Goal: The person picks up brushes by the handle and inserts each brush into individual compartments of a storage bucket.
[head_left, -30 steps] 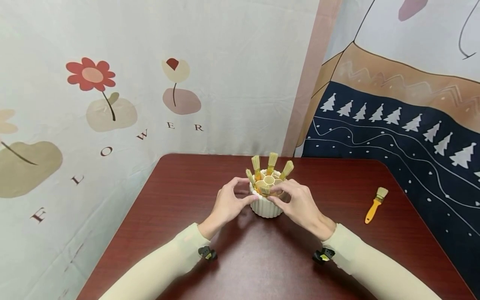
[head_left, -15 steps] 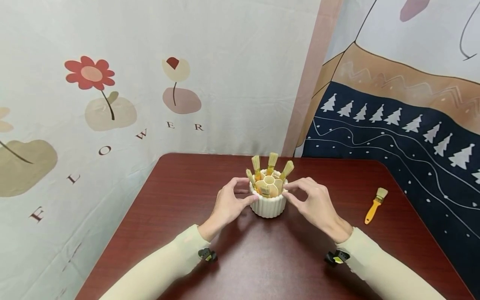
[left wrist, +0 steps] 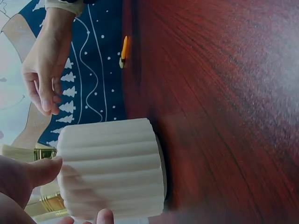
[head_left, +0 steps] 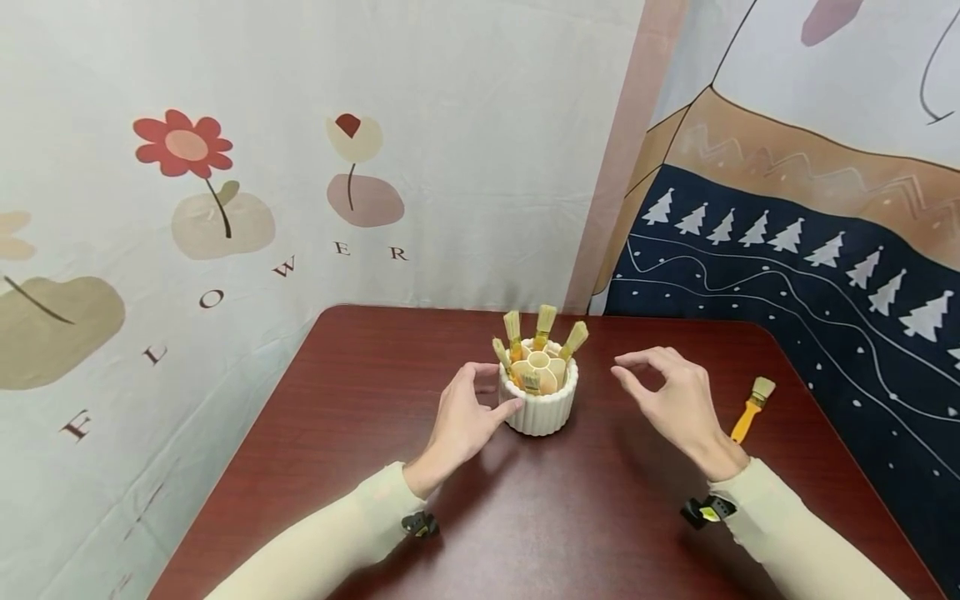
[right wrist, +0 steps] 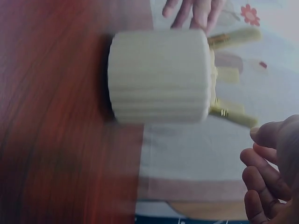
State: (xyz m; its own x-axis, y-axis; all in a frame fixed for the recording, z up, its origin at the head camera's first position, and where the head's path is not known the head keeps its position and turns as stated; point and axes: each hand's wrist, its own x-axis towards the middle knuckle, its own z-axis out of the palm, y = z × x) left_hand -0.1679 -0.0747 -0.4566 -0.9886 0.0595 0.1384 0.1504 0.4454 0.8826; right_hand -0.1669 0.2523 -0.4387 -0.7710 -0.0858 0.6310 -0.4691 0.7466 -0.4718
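Note:
A white ribbed round pot (head_left: 538,415) stands upright on the table, with a flower-shaped divider (head_left: 538,360) inside. Several paintbrushes (head_left: 546,325) stand in its compartments, bristles up; one at the front (head_left: 531,382) sits lower, only its bristles showing. My left hand (head_left: 461,417) holds the pot's left side, thumb at the front rim; the left wrist view shows the thumb (left wrist: 46,170) by the rim and fingertips low along the ribbed wall. To the right of the pot, my right hand (head_left: 678,408) hovers with loosely bent fingers and nothing between them.
A loose paintbrush (head_left: 752,408) with a yellow handle lies at the table's right, its handle end partly behind my right wrist. The dark red table (head_left: 360,367) backs onto a pale flower-print cloth (head_left: 480,150) and a navy tree-print cloth (head_left: 795,275).
The right hand has withdrawn from the front paintbrush and moved right, away from the pot. The left hand stays at the pot, shifted slightly. The pot stands where it was.

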